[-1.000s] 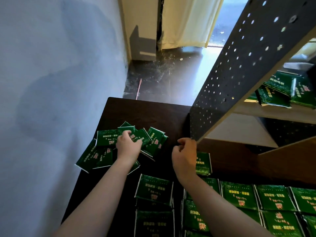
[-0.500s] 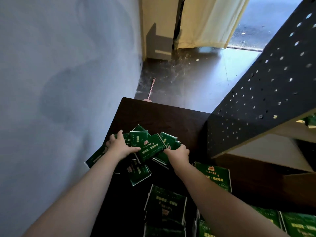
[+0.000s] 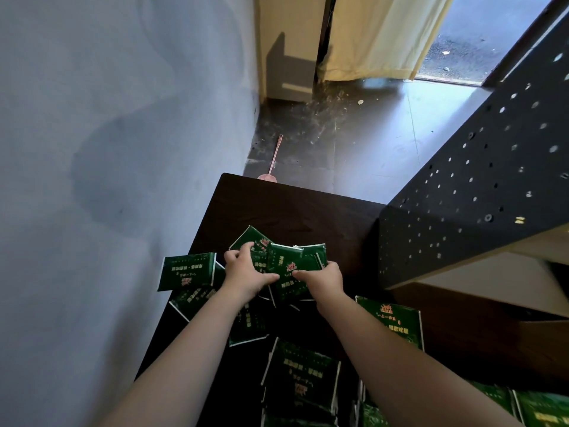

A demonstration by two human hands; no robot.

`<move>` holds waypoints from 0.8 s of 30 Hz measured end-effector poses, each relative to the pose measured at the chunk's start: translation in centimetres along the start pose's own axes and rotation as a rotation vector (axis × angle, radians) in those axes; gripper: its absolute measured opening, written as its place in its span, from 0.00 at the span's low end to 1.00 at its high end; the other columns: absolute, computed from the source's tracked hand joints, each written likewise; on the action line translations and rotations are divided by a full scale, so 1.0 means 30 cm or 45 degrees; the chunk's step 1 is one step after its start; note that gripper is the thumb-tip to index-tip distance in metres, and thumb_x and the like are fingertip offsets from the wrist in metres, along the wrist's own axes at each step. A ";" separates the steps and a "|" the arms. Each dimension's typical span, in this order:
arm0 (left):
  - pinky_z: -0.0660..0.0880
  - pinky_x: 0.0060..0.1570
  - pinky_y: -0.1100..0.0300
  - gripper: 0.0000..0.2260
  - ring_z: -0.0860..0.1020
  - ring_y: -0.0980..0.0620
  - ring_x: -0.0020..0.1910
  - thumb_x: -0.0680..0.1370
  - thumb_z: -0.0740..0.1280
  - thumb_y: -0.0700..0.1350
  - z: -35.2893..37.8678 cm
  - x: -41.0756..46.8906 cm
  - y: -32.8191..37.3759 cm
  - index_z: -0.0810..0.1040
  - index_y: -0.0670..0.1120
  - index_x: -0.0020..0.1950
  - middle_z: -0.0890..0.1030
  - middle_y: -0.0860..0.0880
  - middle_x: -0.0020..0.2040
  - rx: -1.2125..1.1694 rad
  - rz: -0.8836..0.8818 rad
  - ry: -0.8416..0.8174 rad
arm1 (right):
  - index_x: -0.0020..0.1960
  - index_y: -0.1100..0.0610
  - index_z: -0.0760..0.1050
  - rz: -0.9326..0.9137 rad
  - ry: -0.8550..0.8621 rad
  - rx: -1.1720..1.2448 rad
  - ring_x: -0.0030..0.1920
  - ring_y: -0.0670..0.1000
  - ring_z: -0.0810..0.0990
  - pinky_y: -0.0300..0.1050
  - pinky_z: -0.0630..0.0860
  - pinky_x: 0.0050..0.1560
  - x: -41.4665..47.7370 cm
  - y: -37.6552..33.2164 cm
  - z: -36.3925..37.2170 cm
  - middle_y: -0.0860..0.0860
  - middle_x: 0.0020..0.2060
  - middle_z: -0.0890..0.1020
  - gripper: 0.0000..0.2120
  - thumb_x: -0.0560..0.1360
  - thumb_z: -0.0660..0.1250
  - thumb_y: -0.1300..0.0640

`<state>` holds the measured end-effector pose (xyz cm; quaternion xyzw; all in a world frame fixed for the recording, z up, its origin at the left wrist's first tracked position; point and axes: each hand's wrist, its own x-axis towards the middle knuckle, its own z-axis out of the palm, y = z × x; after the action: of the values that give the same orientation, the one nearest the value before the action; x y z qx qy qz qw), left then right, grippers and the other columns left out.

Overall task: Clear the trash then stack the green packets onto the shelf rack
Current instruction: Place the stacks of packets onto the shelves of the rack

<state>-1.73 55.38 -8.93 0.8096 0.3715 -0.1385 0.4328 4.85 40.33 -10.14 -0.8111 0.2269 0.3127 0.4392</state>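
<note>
Along the bottom of the frame, loose packets [image 3: 303,380] lie flat on the dark bench [image 3: 292,204], spreading toward the lower right. Just above them, at lower centre, your left hand [image 3: 246,274] and right hand [image 3: 323,282] meet on a bundle [image 3: 289,261] of green packets, the fingers of both curled round it. You cannot tell whether it is off the bench. The rack [image 3: 477,180], a black perforated panel, fills the right side. Past the bench's far edge a pink swatter [image 3: 272,163] lies on the floor [image 3: 354,143]. A pale curtain [image 3: 378,35] hangs at the top.
</note>
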 end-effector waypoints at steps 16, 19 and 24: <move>0.81 0.52 0.44 0.08 0.82 0.43 0.48 0.80 0.65 0.40 -0.032 -0.026 -0.015 0.74 0.43 0.59 0.80 0.42 0.50 -0.980 -0.359 0.290 | 0.59 0.54 0.71 -0.095 0.002 0.178 0.50 0.52 0.81 0.52 0.80 0.53 -0.046 -0.021 -0.125 0.51 0.51 0.80 0.27 0.66 0.79 0.61; 0.80 0.55 0.42 0.08 0.81 0.42 0.49 0.80 0.64 0.36 -0.047 -0.033 -0.029 0.73 0.40 0.58 0.79 0.40 0.51 -1.302 -0.488 0.333 | 0.62 0.55 0.72 -0.071 -0.011 0.148 0.50 0.52 0.80 0.48 0.78 0.49 -0.043 -0.012 -0.135 0.51 0.52 0.80 0.26 0.67 0.78 0.63; 0.79 0.48 0.51 0.10 0.82 0.43 0.50 0.78 0.66 0.35 0.008 -0.098 0.004 0.76 0.42 0.58 0.81 0.41 0.53 -1.002 -0.350 -0.058 | 0.65 0.54 0.75 -0.090 -0.017 0.066 0.51 0.53 0.81 0.50 0.81 0.51 -0.037 0.008 -0.120 0.53 0.55 0.80 0.27 0.68 0.73 0.65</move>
<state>-3.65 53.74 -7.40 0.5220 0.4911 -0.0604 0.6948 5.03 37.24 -7.99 -0.8048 0.2034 0.2963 0.4724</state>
